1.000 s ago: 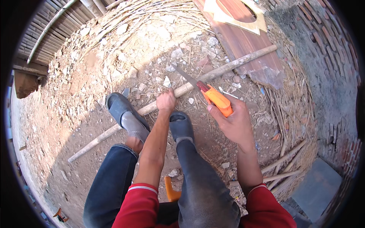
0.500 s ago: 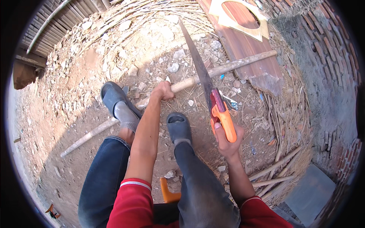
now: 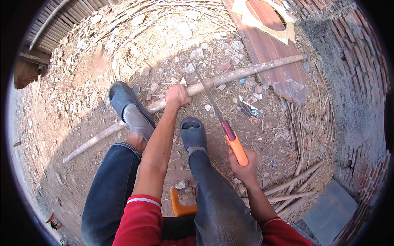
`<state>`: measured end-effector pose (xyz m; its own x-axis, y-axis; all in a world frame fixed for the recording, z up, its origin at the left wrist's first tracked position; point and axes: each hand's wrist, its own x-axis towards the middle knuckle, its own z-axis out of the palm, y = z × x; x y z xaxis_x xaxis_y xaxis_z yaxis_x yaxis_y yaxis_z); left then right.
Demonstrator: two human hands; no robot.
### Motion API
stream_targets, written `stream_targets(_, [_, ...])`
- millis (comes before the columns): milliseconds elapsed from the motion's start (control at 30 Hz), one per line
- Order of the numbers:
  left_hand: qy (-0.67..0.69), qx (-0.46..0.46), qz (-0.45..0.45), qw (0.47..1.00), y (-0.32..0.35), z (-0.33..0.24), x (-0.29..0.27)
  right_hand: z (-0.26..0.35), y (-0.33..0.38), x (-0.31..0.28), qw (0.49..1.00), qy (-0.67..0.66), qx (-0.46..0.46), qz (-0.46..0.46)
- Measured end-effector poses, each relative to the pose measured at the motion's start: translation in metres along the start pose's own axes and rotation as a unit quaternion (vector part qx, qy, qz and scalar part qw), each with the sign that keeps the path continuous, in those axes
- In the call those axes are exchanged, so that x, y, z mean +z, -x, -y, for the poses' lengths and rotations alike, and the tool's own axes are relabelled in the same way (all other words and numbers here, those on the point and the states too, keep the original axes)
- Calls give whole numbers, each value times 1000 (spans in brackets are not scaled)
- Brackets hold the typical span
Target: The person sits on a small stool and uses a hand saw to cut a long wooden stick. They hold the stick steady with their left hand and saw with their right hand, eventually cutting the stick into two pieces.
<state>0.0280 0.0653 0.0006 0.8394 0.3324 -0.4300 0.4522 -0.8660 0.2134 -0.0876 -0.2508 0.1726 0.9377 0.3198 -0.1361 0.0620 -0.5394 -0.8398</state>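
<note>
A long wooden pole (image 3: 242,74) runs slantwise across the ground, its right end over a brown board and its left part under my left foot. My left hand (image 3: 177,96) is wrapped round the pole between my two feet. In my right hand (image 3: 244,165) is a hand saw (image 3: 214,104), gripped by its orange handle. The saw's blade crosses the pole a little to the right of my left hand, seen nearly edge-on. Whether the teeth touch the wood I cannot tell.
The brown wooden board (image 3: 271,57) lies at the far right with a pale cut-out panel (image 3: 287,24) on it. A brick wall (image 3: 353,61) rises on the right. Thin sticks (image 3: 299,188) and a grey sheet (image 3: 330,211) lie near it. Stones litter the ground; an orange piece (image 3: 180,205) shows by my leg.
The saw has been pulled back toward me and turned, so its blade now shows edge-on and its tip sits just past the pole. My left hand stays on the pole.
</note>
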Motion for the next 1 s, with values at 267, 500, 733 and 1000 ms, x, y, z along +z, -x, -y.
stream_targets(267, [26,29,-3,999,1,4,3,19,13,-5,1000,2,19,12])
stream_targets(500, [51,18,36,998,-2,7,-6,9,72,-28,996,-3,91,22])
stream_targets(733, [71,22,12,997,-4,6,-9,-34,8,23,1000,-11,14,-16])
stream_targets(1000, [73,35,29,996,-31,24,-21,-16,17,7,1000,-7,13,-6])
